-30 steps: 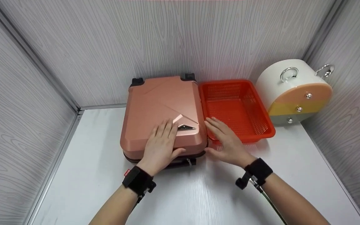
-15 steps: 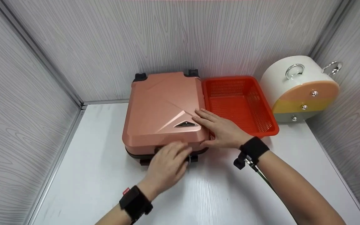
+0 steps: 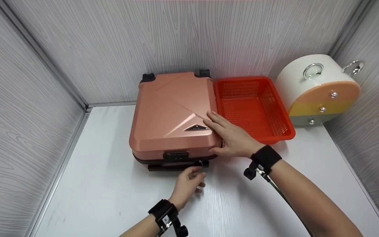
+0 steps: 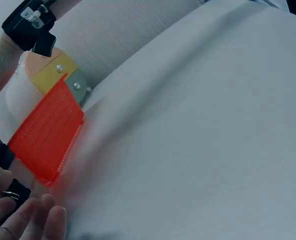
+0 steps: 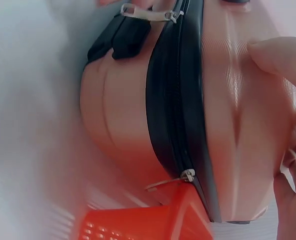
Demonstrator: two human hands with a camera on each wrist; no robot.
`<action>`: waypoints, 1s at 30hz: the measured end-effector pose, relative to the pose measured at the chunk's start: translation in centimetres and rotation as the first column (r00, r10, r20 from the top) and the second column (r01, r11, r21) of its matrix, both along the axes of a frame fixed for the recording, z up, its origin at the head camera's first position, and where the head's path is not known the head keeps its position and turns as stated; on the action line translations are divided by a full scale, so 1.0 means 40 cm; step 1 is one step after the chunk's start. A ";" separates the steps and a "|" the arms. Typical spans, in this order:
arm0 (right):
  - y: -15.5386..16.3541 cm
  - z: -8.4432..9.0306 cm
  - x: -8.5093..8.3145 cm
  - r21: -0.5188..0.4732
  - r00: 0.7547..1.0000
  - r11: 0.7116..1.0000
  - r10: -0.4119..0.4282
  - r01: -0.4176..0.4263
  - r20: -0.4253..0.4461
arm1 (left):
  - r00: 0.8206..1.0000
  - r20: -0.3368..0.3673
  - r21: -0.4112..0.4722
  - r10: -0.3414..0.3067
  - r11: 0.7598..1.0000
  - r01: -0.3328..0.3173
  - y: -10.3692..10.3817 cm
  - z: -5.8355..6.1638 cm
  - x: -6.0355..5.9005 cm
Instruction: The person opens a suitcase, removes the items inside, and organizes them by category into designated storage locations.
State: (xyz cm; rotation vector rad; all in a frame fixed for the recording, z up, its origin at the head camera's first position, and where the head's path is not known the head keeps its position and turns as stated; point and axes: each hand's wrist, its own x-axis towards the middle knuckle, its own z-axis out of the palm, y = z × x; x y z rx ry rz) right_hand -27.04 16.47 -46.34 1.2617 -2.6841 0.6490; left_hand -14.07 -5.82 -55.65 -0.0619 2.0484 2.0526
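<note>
The rose-gold hard-shell suitcase [image 3: 175, 115] looked rigid and glossy, likely slick under a flat palm and light enough to slide, so you did best to brace the shell and take hold at the zipper pull [image 3: 202, 163]. It was faceted, with a black zipper band, a triangular badge, black wheels at the far end, lying flat on the white table [image 3: 110, 197] against the back wall. Your right hand [image 3: 232, 136] lay flat on its near right corner, fingers straight. Your left hand [image 3: 189, 184] was curled at the pull; whether it pinched it, I cannot tell. An orange basket [image 3: 286, 131] touched its right side; a 3-drawer round box [image 3: 317, 89] beyond.
</note>
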 end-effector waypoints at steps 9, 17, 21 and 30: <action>-0.014 -0.006 0.002 -0.032 1.000 0.999 -0.004 0.004 -0.011 | 0.991 0.039 0.098 0.128 0.987 -0.131 0.035 0.006 -0.012; -0.032 -0.010 0.003 -0.008 0.999 1.000 -0.008 0.008 -0.049 | 0.985 0.092 0.109 0.144 0.982 -0.154 0.035 0.006 -0.013; -0.038 -0.020 -0.001 0.009 0.996 1.000 0.003 -0.002 -0.095 | 0.986 0.071 0.115 0.153 0.980 -0.160 0.021 -0.001 -0.016; -0.042 -0.040 -0.001 -0.016 0.994 1.000 -0.020 0.019 -0.112 | 0.986 0.006 0.100 0.166 0.981 -0.166 -0.011 -0.017 -0.023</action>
